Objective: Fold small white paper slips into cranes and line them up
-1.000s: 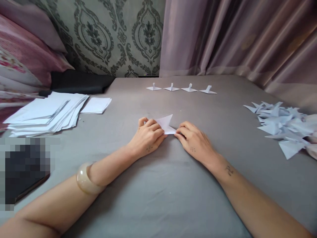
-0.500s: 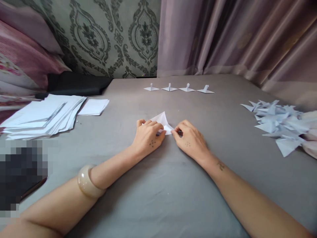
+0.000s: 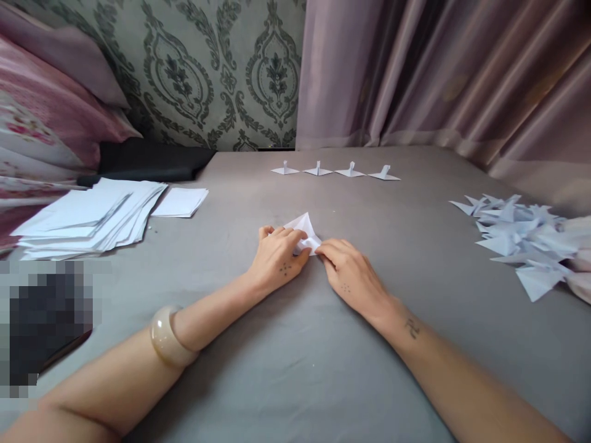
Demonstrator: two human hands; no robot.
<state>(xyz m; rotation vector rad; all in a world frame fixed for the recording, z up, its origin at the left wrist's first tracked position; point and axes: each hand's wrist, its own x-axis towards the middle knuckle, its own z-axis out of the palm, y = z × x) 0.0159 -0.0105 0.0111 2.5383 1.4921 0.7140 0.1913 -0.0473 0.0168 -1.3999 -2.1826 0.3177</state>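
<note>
Counter (image 3: 314, 369) takes up most of what I can see from here: grey, cloth-covered, centre to bottom of frame. Mauve curtain (image 3: 415, 67) across the upper right, patterned wall (image 3: 221, 67) upper centre-left, pink floral fabric (image 3: 37, 135) down the left edge.

Next size down: big uneven stack of white paper (image 3: 92, 212), left of frame. Pile of folded white paper shapes (image 3: 530, 231) at the right, pieces overlapping, points sticking out. Dark object (image 3: 46, 320) lower left, pixelated, can't tell what it is. Flat black item (image 3: 152, 160) upper left, behind the big stack.

Hands, mid-frame, near each other. Left hand (image 3: 279, 255): fingers curled over the left part of the sheet, thumb by its front edge, grip holding the paper. Right hand (image 3: 353, 271): grip closed, thumb and fingertips pinching the sheet's right corner. Dots inked on both hands.

Smaller stack of white paper (image 3: 181, 203) just right of the big one. Pale bangle (image 3: 170, 338) on the left forearm. Folded sheet (image 3: 305, 223) between the hands at frame centre, one point facing the wall, partly hidden by fingers. Smallest: row of four folded pieces (image 3: 318, 171) upper centre, wings flat, middle tabs up.
</note>
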